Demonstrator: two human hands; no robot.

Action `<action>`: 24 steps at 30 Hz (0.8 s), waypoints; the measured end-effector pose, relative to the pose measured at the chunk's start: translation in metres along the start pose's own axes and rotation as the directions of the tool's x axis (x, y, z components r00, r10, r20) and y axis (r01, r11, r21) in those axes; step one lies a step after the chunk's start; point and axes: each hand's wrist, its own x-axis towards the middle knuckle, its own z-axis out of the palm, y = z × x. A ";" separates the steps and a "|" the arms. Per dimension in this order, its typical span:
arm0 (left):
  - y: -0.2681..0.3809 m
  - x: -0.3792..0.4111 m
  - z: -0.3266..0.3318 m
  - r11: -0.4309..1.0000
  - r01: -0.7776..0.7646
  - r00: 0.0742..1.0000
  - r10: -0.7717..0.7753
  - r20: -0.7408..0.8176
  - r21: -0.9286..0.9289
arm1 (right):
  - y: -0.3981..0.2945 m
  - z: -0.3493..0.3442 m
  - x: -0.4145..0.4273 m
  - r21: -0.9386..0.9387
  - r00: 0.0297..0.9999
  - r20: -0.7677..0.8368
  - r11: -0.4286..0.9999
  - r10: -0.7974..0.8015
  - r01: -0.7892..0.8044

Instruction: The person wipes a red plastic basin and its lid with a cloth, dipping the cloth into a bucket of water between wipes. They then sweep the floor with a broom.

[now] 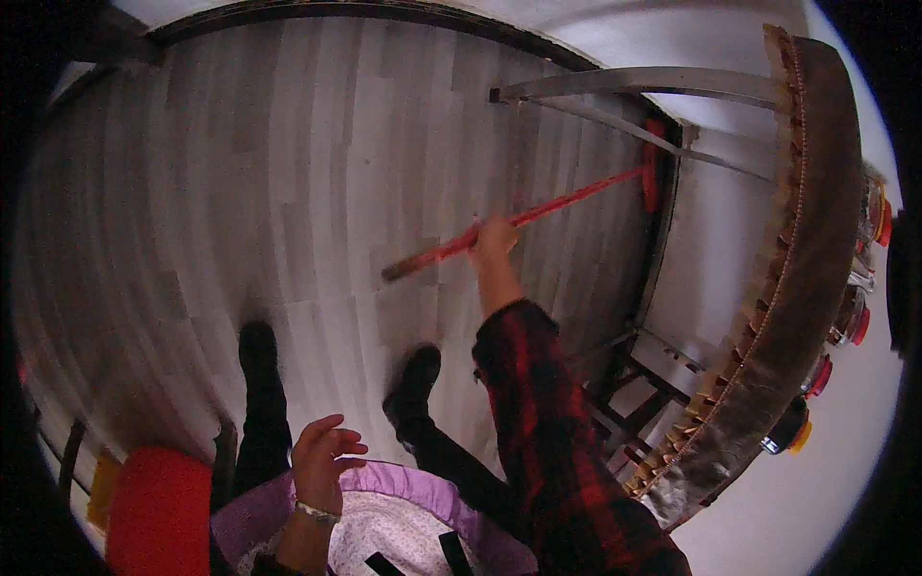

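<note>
My right hand is closed around the red handle of a long-handled floor tool, either a mop or a broom. The handle's dark end points left. At the other end, the narrow red head lies along the foot of the wall, below the table. My left hand is held in front of a purple-edged apron, with its fingers apart and nothing in them.
On the right is a table with a brown cover; its metal leg reaches the wood-look floor. Several lidded jars stand along its far side. Below is a dark wooden frame. A red seat or chair back is at lower left.
</note>
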 end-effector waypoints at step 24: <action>-0.099 0.025 -0.044 0.990 0.066 0.977 -0.040 -0.207 0.121 | 0.137 -0.261 -0.188 -0.576 0.980 0.200 0.809 0.005 0.113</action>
